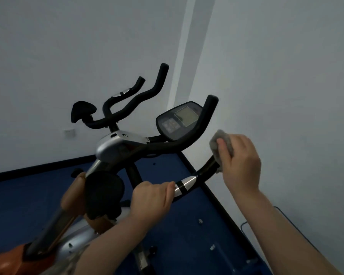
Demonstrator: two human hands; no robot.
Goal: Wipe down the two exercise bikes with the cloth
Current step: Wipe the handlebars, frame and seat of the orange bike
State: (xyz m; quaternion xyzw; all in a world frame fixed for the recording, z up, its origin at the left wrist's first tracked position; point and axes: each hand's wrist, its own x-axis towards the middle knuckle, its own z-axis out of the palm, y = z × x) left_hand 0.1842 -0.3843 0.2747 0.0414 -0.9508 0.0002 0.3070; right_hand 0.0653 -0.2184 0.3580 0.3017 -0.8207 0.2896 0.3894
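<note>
Right hand point(239, 161), at 3 o'clock, wraps the grey cloth point(220, 145) round the near bike's handlebar end point(209, 167); left hand point(152, 197) grips the bar below its silver band point(185, 185). The wall point(286, 76) stands close at 2 o'clock; the second bike's handlebars point(135, 100) lie at 11.

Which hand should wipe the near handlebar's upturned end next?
Right. The right hand already grips the grey cloth around that end of the near handlebar. The left hand holds no cloth; it grips the bar lower down, beside the silver band.
</note>
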